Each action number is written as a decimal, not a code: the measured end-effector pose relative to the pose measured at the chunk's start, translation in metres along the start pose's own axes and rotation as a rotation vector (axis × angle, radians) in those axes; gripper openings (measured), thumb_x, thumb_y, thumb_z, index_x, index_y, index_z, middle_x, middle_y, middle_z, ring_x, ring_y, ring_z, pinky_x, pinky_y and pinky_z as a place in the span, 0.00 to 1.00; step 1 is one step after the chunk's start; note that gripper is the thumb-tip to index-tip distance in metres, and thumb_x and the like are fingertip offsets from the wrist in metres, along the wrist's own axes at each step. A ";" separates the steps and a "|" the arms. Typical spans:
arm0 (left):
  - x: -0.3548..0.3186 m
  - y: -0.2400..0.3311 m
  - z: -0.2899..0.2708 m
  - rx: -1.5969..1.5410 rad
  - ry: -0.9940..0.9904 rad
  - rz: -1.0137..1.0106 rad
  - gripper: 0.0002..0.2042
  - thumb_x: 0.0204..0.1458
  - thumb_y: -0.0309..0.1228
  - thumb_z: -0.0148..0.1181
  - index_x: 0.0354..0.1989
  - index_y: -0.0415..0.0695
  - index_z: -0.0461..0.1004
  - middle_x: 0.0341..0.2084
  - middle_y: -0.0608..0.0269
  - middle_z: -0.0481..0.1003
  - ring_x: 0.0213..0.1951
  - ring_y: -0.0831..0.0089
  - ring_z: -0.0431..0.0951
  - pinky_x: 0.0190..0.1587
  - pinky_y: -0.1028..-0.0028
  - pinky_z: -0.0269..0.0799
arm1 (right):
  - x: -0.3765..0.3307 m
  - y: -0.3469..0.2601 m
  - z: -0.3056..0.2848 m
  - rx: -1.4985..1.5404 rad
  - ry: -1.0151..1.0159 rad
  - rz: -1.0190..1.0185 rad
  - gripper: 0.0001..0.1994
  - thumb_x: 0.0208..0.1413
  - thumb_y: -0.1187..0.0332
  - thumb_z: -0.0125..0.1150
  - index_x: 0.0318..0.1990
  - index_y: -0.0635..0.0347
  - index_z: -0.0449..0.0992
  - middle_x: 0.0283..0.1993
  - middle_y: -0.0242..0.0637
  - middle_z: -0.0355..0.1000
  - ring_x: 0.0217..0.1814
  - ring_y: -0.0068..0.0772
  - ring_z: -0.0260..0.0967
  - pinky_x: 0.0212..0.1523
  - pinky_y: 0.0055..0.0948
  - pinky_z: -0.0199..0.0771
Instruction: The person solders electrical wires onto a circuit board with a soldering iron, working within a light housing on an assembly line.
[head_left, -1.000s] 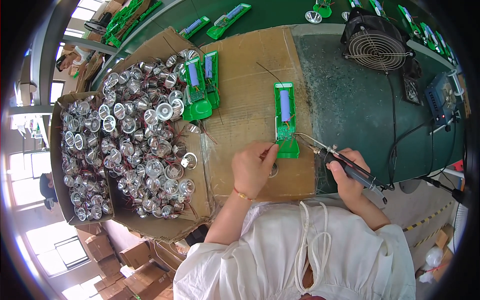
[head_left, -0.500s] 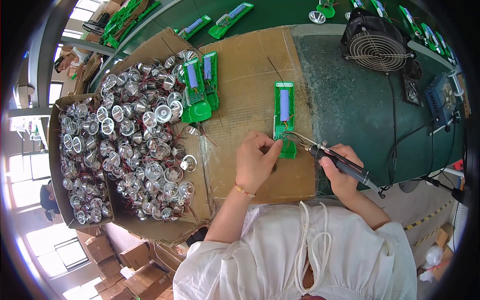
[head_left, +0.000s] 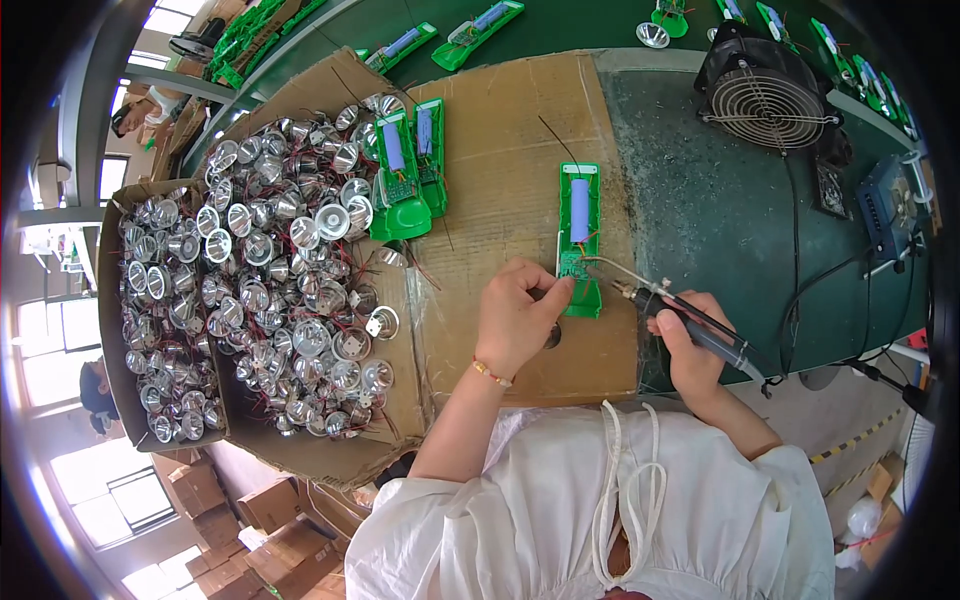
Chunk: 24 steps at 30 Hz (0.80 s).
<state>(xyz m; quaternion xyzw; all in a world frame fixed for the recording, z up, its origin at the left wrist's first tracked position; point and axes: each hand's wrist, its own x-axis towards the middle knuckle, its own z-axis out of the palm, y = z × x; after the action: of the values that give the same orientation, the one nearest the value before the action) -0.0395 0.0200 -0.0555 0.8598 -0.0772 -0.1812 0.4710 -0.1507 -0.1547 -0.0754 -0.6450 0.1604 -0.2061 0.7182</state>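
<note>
A green plastic housing (head_left: 593,205) lies lengthwise on the cardboard, with a blue-purple cylindrical battery (head_left: 579,211) and a small green circuit board (head_left: 574,263) inside. My left hand (head_left: 522,312) pinches thumb and fingers together at the board's lower left edge; what they hold is hidden. Part of a dark round object (head_left: 552,336) shows beneath that hand. In my right hand (head_left: 690,345) is a soldering iron (head_left: 690,326) with a thin curved metal feed tube. The iron's tip is just right of the housing, apart from the board, while the tube's end reaches over the board's edge.
Cardboard boxes (head_left: 112,300) at left hold many silvery reflector cups (head_left: 333,222) with red wires. Two more green housings (head_left: 402,215) lean beside them. A fan with a wire grille (head_left: 765,108) and a blue soldering station (head_left: 888,205) stand at right. Another person (head_left: 150,112) is at far left.
The soldering iron has drawn slightly right and down, its tip leaving the board. My left hand stays pinched at the board. The whole view has shifted a little.
</note>
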 end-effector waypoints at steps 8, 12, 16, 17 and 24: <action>0.002 -0.003 0.000 0.001 0.016 0.064 0.09 0.43 0.29 0.63 0.19 0.36 0.74 0.21 0.59 0.70 0.22 0.72 0.70 0.25 0.74 0.65 | 0.004 -0.004 -0.012 -0.037 -0.025 -0.077 0.07 0.50 0.75 0.58 0.33 0.68 0.68 0.27 0.40 0.72 0.29 0.24 0.68 0.31 0.22 0.69; 0.000 0.004 -0.002 0.037 -0.002 -0.004 0.09 0.44 0.30 0.63 0.21 0.35 0.75 0.22 0.59 0.71 0.22 0.73 0.71 0.25 0.76 0.66 | 0.006 0.000 -0.022 -0.049 -0.010 -0.105 0.08 0.51 0.74 0.57 0.34 0.68 0.67 0.30 0.41 0.69 0.29 0.25 0.68 0.31 0.23 0.71; -0.007 0.016 -0.008 -0.242 0.141 -0.076 0.09 0.46 0.32 0.63 0.25 0.38 0.77 0.21 0.57 0.75 0.21 0.74 0.75 0.25 0.76 0.68 | 0.013 0.002 -0.040 -0.076 0.071 -0.145 0.06 0.50 0.76 0.58 0.33 0.67 0.68 0.28 0.41 0.71 0.29 0.25 0.67 0.32 0.22 0.68; -0.009 0.011 -0.014 -0.081 0.132 -0.009 0.07 0.46 0.32 0.61 0.24 0.40 0.77 0.19 0.55 0.76 0.19 0.70 0.75 0.24 0.73 0.69 | 0.015 0.002 -0.042 -0.084 0.086 -0.152 0.07 0.49 0.76 0.58 0.33 0.67 0.68 0.28 0.41 0.71 0.29 0.25 0.67 0.31 0.21 0.68; 0.084 0.053 -0.005 0.413 -0.058 0.238 0.08 0.42 0.32 0.55 0.20 0.42 0.77 0.15 0.53 0.74 0.19 0.59 0.76 0.27 0.67 0.72 | 0.022 0.013 -0.052 -0.074 0.189 -0.074 0.06 0.49 0.79 0.57 0.34 0.68 0.68 0.31 0.40 0.69 0.29 0.24 0.68 0.31 0.21 0.69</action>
<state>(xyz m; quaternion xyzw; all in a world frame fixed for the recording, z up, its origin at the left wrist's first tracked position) 0.0416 -0.0301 -0.0288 0.9172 -0.2270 -0.1295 0.3007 -0.1564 -0.2098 -0.0938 -0.6541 0.2111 -0.2864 0.6675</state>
